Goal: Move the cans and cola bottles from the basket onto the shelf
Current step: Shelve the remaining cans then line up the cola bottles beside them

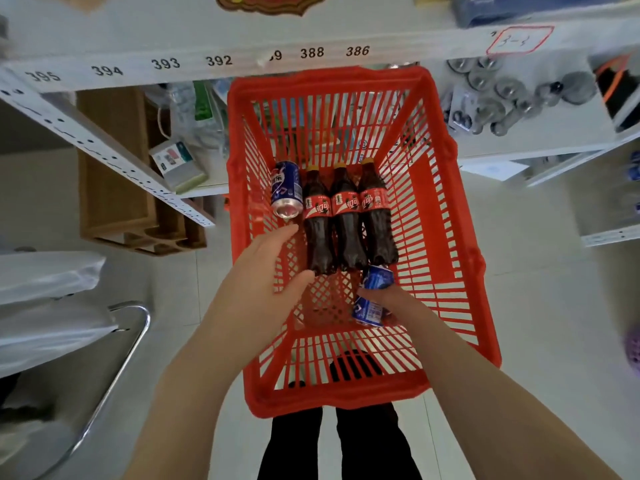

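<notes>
I am only at the start of this job. Nothing from the basket (pixel 339 396) is on the shelf (pixel 138 36) yet, as far as I can see. All the drinks I can spot are inside the red basket.

Three cola bottles (pixel 346 216) lie side by side on the basket floor, in the middle, with their caps toward the far edge. They touch each other. One blue can (pixel 286 188) lies by the left wall, just beside the left bottle.

My right hand (pixel 394 299) is down near the right near corner of the basket floor. Its fingers are curled round a second blue can (pixel 369 311), which lies just past the bottoms of the bottles. I think this can will go up first.

My left hand (pixel 256 271) is wide and holds nothing. Its fingers are straight and point at the can by the left wall. The fingertips are near that can but not on it.

So I count five things left to move: two cans and three bottles. The shelf edge with the numbers is just past the far edge of the basket.
</notes>
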